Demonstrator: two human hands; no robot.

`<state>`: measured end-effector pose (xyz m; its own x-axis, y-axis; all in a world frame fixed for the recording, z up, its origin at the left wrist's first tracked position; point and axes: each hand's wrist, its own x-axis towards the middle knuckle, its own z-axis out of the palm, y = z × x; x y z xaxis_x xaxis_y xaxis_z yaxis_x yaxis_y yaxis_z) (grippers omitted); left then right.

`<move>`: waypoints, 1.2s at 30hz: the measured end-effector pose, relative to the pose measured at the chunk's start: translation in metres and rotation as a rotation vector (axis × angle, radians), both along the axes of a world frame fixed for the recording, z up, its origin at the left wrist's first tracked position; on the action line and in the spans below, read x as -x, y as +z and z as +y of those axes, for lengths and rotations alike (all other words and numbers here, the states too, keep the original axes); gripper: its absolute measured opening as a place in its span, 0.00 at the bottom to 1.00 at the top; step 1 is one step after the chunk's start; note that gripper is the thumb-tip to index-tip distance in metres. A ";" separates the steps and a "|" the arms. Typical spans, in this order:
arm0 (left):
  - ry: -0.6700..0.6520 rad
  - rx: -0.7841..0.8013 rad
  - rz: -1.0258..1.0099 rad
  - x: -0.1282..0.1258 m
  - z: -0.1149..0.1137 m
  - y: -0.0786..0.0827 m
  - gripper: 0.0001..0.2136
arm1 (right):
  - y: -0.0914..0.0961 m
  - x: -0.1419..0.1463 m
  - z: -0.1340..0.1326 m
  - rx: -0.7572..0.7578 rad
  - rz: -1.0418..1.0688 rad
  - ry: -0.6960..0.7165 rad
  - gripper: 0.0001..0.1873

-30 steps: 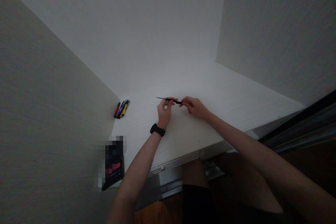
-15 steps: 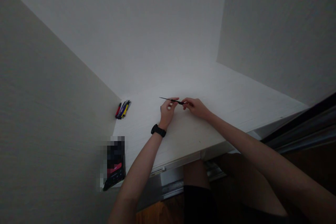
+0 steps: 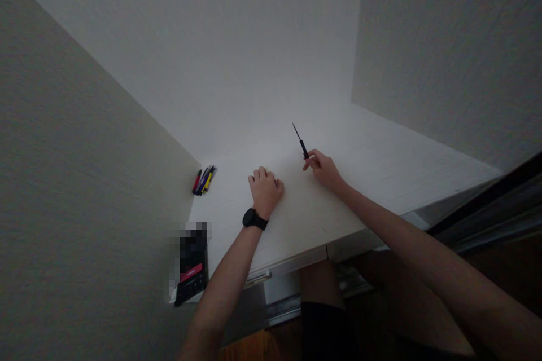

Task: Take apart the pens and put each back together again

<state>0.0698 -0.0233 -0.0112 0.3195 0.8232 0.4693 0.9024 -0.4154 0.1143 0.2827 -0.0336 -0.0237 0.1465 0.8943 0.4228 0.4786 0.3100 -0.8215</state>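
Note:
My right hand (image 3: 320, 167) is raised over the right half of the white desk (image 3: 292, 214), thumb and fingers closed on the thick end of a slim black screwdriver-like tool (image 3: 304, 148). The tool's thin, dark shaft points up and away to the left, toward the back wall. My left hand (image 3: 266, 185), with a black watch (image 3: 249, 218) on the wrist, lies palm down on the desk. Its fingers are spread and a little bent, and nothing shows in it. The underside of that palm is hidden.
Several pens and markers (image 3: 204, 180), red, dark and yellow, lie in the desk's back left corner. Near the left front edge is a dark, partly blurred device (image 3: 192, 282) with a red patch. Walls rise at the left, back and right. A drawer handle (image 3: 258, 278) sits at the front.
The left hand has let go of the black tool and dropped onto the desk. The right hand has swung the tool from pointing left to pointing up and away.

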 end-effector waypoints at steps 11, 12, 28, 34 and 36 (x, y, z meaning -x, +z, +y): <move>-0.217 0.187 -0.553 -0.001 0.017 -0.015 0.06 | 0.001 0.001 -0.001 0.053 -0.235 0.048 0.09; -0.240 0.184 -0.702 0.003 0.024 -0.015 0.07 | 0.001 0.001 -0.001 0.059 -0.265 0.055 0.09; -0.272 0.350 -1.599 0.022 0.055 -0.020 0.14 | -0.004 0.002 -0.001 0.048 -0.500 0.064 0.15; -0.285 0.361 -1.521 0.017 0.053 -0.019 0.13 | -0.004 0.003 -0.001 0.045 -0.493 0.062 0.15; -0.269 0.328 -1.490 0.015 0.052 -0.018 0.14 | -0.004 0.003 -0.001 0.043 -0.479 0.066 0.15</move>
<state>0.0549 0.0290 -0.0296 -0.1060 0.9470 0.3031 -0.2015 -0.3190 0.9261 0.2801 -0.0348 -0.0279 -0.1126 0.9134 0.3911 0.7865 0.3225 -0.5267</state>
